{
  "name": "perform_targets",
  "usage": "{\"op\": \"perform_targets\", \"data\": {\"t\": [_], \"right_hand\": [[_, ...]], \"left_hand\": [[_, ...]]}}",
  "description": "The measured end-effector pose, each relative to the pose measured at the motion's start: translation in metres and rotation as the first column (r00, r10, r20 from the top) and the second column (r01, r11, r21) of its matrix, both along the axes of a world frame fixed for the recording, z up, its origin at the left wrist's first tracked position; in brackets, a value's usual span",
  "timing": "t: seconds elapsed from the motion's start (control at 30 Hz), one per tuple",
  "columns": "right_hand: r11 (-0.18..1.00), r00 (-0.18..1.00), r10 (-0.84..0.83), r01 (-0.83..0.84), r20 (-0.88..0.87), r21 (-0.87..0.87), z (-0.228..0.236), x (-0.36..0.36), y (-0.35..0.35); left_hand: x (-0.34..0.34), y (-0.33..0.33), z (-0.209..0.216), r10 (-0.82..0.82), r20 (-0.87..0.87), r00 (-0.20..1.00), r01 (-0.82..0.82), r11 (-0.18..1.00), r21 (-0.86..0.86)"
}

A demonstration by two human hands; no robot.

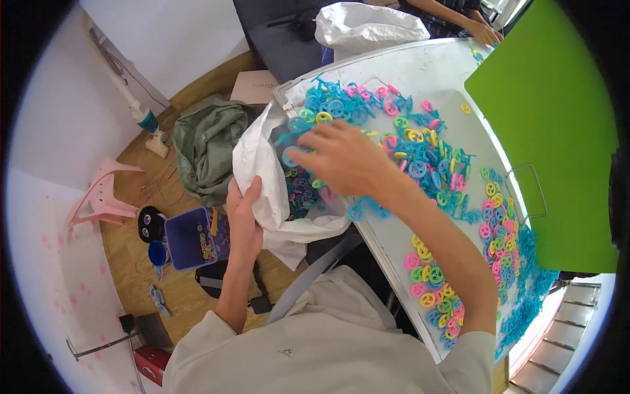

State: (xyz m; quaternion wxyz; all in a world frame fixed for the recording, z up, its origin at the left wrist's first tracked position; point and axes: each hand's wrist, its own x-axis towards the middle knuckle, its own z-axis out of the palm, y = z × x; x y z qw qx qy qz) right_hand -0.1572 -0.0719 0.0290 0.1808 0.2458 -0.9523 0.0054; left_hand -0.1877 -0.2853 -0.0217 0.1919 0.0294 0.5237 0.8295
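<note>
My left hand grips the rim of a white woven sack, thumb on the outside. The sack's mouth gapes at the table edge, and many small teal, pink and green plastic pieces lie inside. Over the mouth is my right hand, somewhat blurred, its thumb and fingers apart above loose teal pieces. Just beyond it lies a heap of teal stick-like parts and colourful plastic wheels. Another mixed heap sits to the right of my right hand.
The white table also bears plain wheels and a teal pile. A green panel stands on the right. Another person's hand is at the far edge. A purple bin and a green sack are on the floor.
</note>
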Motion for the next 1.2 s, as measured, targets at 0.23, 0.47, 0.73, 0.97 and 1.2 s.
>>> {"op": "perform_targets", "data": {"t": [0.23, 0.47, 0.73, 0.97, 1.2], "right_hand": [[0.995, 0.997, 0.062, -0.065, 0.048, 0.072, -0.024, -0.003, -0.038], [0.969, 0.990, 0.026, -0.058, -0.136, -0.240, -0.025, 0.001, -0.028], [0.915, 0.950, -0.092, -0.038, -0.299, -0.402, -0.021, 0.043, -0.018], [0.692, 0.840, -0.535, 0.500, 0.095, -0.521, -0.049, 0.073, -0.020], [0.795, 0.895, -0.423, 0.294, -0.139, -0.530, -0.061, 0.040, -0.036]], "left_hand": [[0.000, -0.003, 0.002, 0.015, 0.046, 0.999, -0.015, 1.000, 0.004], [0.000, -0.019, -0.005, 0.034, 0.098, 0.995, -0.036, 0.999, 0.011], [0.003, -0.015, -0.003, 0.047, 0.093, 0.995, -0.046, 0.999, -0.012], [0.013, -0.006, -0.005, 0.028, 0.111, 0.993, -0.026, 0.999, -0.021], [0.018, -0.005, -0.009, -0.001, 0.131, 0.991, 0.000, 1.000, 0.004]]}}
